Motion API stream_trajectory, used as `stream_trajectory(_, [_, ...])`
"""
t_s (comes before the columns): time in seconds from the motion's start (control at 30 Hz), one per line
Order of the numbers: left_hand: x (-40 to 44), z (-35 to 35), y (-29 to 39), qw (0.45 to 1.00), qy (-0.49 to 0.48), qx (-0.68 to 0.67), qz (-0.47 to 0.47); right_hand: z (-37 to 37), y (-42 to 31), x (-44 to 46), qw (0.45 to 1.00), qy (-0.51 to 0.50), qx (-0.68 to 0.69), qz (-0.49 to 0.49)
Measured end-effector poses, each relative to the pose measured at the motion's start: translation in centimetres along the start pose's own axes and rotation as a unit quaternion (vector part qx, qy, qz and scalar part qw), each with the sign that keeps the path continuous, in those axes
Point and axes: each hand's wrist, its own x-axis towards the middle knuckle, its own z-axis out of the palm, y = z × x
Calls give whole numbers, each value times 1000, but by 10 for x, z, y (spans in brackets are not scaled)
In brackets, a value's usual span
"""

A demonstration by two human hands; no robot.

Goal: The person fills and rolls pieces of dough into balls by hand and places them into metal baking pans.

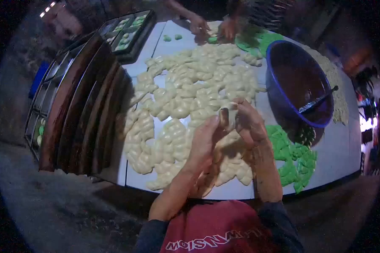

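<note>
My left hand [207,134] is raised over the table with its fingers curled. Brown shows at its fingertips, but what lies inside the fingers is hidden. Close beside it, my right hand [250,123] has its thumb and fingers drawn together around a small pale piece of dough [229,106], partly covered by the fingers. Below and beyond both hands spreads a large layer of cream-coloured dough pieces [183,105], packed side by side. Green dough [288,158] lies to the right of my right forearm.
A purple basin [271,80] of brown filling [297,82] stands at right, with a spatula-like tool [318,99] in it. Dark trays [78,101] lean on edge at left. Another tray [128,36] holds green and pale pieces. Across the table, another person's hands [211,29] work dough.
</note>
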Motion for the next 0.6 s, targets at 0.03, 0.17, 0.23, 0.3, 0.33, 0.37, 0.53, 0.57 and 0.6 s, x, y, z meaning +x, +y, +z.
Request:
stream_trajectory(0.03, [-6, -5, 6, 998, 33, 37, 25, 14, -4, -1, 1000, -4, -16, 15])
stream_trajectory(0.17, [-44, -74, 68, 977, 137, 98, 131, 107, 67, 13, 975, -42, -186, -116])
stream_trajectory(0.23, [-61, -87, 88, 968, 155, 122, 158, 131, 92, 23, 887, -60, -388, -244])
stream_trajectory(0.3, [-72, -105, 96, 954, 161, 175, 182, 157, 109, 28, 770, -47, -547, -325])
stream_trajectory(0.33, [-74, -118, 99, 945, 164, 197, 202, 169, 117, 28, 818, -35, -502, -278])
stream_trajectory(0.37, [-77, -125, 103, 929, 173, 233, 229, 172, 126, 34, 799, -37, -515, -309])
stream_trajectory(0.53, [-87, -149, 135, 917, 176, 243, 263, 209, 142, 52, 880, -48, -407, -241])
stream_trajectory(0.57, [-89, -150, 142, 939, 158, 195, 237, 213, 142, 57, 910, -63, -363, -192])
stream_trajectory(0.6, [-91, -151, 149, 950, 172, 161, 205, 222, 141, 59, 948, -78, -276, -135])
